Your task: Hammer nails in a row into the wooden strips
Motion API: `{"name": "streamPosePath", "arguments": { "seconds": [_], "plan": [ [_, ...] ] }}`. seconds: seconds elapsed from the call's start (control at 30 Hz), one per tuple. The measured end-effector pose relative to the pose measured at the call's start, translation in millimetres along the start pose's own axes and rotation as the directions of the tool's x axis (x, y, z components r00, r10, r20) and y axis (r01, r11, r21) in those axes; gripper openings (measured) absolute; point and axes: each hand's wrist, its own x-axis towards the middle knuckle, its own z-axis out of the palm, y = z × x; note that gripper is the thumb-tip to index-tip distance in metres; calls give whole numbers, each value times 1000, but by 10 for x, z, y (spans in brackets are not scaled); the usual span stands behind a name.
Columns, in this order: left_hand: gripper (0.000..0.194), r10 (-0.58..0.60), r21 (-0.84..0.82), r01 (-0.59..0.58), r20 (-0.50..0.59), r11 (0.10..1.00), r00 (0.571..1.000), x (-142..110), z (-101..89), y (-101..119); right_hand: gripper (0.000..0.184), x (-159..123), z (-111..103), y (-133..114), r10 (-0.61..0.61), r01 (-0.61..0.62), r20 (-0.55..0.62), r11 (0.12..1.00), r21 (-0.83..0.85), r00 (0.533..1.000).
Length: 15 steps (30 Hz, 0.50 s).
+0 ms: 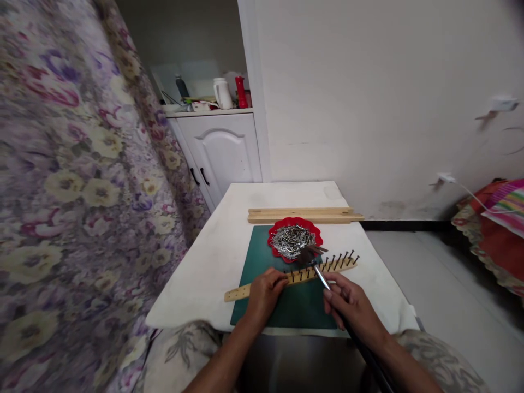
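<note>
A wooden strip lies slantwise over a green mat, with dark nails standing in rows along its right part. My left hand is closed at the strip, thumb and fingertips pinched around a nail at the left end of the rows. In my right hand is a claw hammer, gripped along its shaft, its dark head above the strip. Behind the hammer head sits a red scalloped bowl heaped with silvery nails. The hammer head hides part of the nail rows.
More wooden strips lie across the back of the white-covered table. A floral curtain hangs at the left. Behind are a white cabinet and a wall. Red fabric is at the far right.
</note>
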Motion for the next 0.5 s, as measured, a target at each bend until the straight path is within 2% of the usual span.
{"name": "streamPosePath", "arguments": {
  "seconds": [0.13, 0.5],
  "plan": [
    [17, -4, 1, 4, -4, 1000, 1000, -5, 10, 7, 35, -39, 131, -2, 48, -47, 93, 999, -13, 994],
    [19, -28, 63, 28, 6, 998, 1000, -5, 0, 20, 32, -82, 246, 22, 52, -40, 127, 995, -94, 990]
  ]
}}
